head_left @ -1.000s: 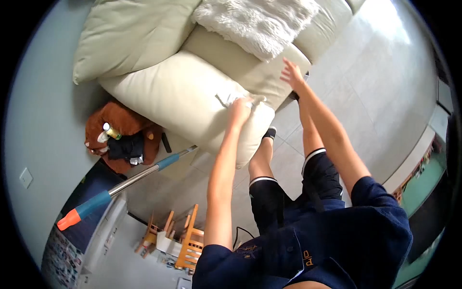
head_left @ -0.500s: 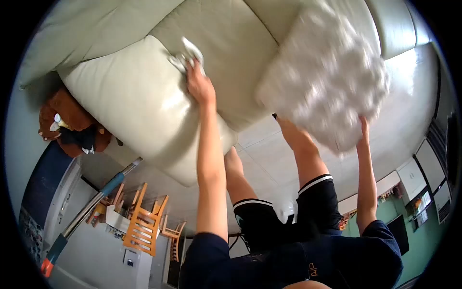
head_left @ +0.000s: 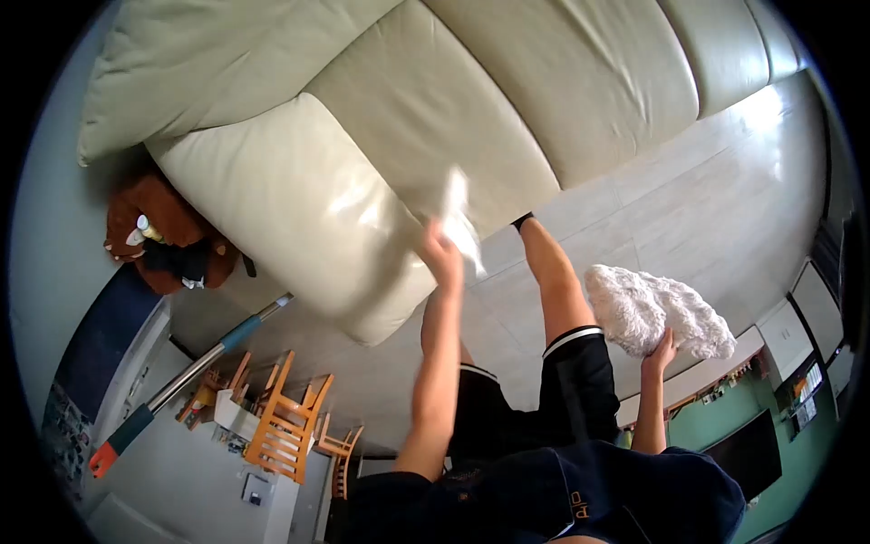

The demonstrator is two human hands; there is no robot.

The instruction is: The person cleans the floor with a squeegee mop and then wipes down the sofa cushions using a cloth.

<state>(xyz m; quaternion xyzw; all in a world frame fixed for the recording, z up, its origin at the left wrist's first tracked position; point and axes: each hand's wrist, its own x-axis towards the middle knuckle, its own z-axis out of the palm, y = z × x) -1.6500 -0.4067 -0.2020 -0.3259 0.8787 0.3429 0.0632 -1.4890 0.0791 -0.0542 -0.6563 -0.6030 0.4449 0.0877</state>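
My left hand (head_left: 441, 252) is closed on a white cloth (head_left: 460, 218), blurred by motion, over the front edge of the seat beside the armrest. The cream leather sofa (head_left: 435, 100) spans the top of the view, with its padded armrest (head_left: 272, 190) on the left. Off to the right, my right hand (head_left: 659, 354) grips a fluffy, pale cushion (head_left: 648, 308) by its lower side. The cushion hangs above the floor, apart from the sofa.
Beside the armrest sits a brown plush item (head_left: 163, 204) with a small bottle (head_left: 149, 228) on it. A pole with teal grips (head_left: 186, 376) slants at lower left, near wooden chairs (head_left: 281, 435). Pale tiled floor (head_left: 625, 218) lies before the sofa.
The cushion has swung from over the sofa's front down to the right, and now looks narrower. My left hand has moved with the cloth rightward and down from the armrest's inner side.
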